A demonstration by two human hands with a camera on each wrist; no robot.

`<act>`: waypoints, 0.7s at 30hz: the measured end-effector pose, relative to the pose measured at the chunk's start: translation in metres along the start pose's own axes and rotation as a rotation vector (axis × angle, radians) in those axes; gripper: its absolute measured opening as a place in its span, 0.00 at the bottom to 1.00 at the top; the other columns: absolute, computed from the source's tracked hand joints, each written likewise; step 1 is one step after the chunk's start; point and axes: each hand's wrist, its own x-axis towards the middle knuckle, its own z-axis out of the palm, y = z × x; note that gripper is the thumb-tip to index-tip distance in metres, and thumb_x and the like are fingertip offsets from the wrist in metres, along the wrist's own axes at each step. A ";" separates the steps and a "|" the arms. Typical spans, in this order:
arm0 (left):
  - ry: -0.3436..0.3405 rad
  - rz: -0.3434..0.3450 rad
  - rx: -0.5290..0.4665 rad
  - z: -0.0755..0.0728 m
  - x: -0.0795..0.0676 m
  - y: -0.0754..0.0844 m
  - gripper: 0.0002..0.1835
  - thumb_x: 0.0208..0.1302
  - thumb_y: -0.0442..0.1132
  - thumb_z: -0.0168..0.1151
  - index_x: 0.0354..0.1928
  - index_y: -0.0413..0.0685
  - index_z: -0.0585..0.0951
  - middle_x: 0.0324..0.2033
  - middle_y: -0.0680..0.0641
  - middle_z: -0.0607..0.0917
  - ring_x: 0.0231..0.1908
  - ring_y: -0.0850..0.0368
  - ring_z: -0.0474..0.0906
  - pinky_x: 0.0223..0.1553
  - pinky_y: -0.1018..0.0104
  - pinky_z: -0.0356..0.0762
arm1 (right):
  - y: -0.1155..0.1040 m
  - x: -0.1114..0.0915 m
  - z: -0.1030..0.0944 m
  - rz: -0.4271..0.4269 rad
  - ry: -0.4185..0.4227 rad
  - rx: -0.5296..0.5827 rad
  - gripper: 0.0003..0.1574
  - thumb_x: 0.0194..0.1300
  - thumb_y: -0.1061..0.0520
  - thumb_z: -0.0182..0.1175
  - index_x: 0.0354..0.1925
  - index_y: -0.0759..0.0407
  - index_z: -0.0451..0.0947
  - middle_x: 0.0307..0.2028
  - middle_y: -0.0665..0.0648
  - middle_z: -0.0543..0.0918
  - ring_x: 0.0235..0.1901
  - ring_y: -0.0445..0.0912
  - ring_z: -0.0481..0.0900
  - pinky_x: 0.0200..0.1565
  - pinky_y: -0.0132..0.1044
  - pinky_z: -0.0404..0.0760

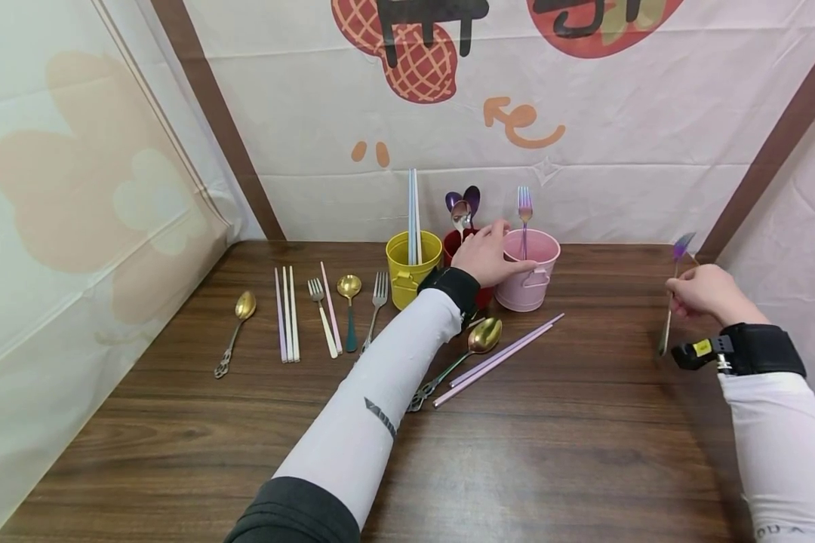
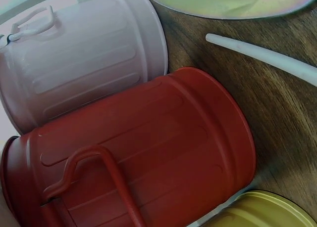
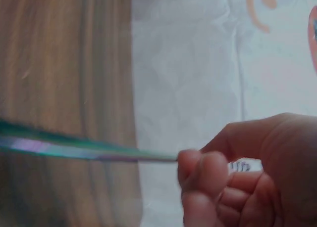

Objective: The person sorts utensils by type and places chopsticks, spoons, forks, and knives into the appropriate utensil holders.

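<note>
At the right side of the table my right hand point(image 1: 706, 294) pinches a fork point(image 1: 681, 247) with an iridescent purple head, tines up. Its blurred green-violet handle point(image 3: 94, 150) shows in the right wrist view. My left hand point(image 1: 485, 253) reaches over the red bucket point(image 1: 484, 298) and touches the pink bucket point(image 1: 526, 290), its thumb stretched along the front near the rim. A rainbow-coloured fork point(image 1: 524, 204) stands in the pink bucket. Several spoons point(image 1: 463, 207) stick up from the red bucket, mostly hidden behind that hand.
A yellow bucket point(image 1: 407, 283) left of the red one holds chopsticks point(image 1: 414, 215). Before the buckets lie a gold spoon point(image 1: 484, 336) and two pinkish chopsticks point(image 1: 502, 360). Leftward lie more chopsticks point(image 1: 288, 313), two forks point(image 1: 318, 298) and two spoons point(image 1: 244, 305). Cloth walls enclose the table.
</note>
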 end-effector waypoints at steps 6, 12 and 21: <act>0.004 -0.001 -0.008 -0.002 -0.003 0.002 0.43 0.53 0.73 0.60 0.62 0.52 0.66 0.54 0.50 0.76 0.53 0.54 0.73 0.55 0.60 0.72 | -0.033 0.002 -0.006 -0.098 0.194 -0.029 0.24 0.70 0.55 0.42 0.23 0.67 0.75 0.14 0.51 0.78 0.17 0.43 0.76 0.23 0.33 0.71; -0.005 -0.012 0.003 0.000 0.000 0.001 0.43 0.53 0.73 0.60 0.62 0.53 0.66 0.55 0.51 0.76 0.54 0.54 0.73 0.56 0.59 0.71 | -0.067 0.004 -0.011 -0.179 0.394 -0.002 0.22 0.70 0.54 0.44 0.29 0.68 0.77 0.17 0.53 0.80 0.18 0.38 0.73 0.22 0.34 0.67; -0.007 -0.009 0.014 0.001 0.002 0.000 0.43 0.53 0.73 0.59 0.62 0.53 0.65 0.56 0.51 0.75 0.54 0.54 0.72 0.56 0.60 0.71 | -0.111 0.004 -0.017 -0.223 0.519 0.058 0.26 0.74 0.47 0.43 0.39 0.67 0.77 0.27 0.59 0.82 0.19 0.32 0.71 0.22 0.34 0.66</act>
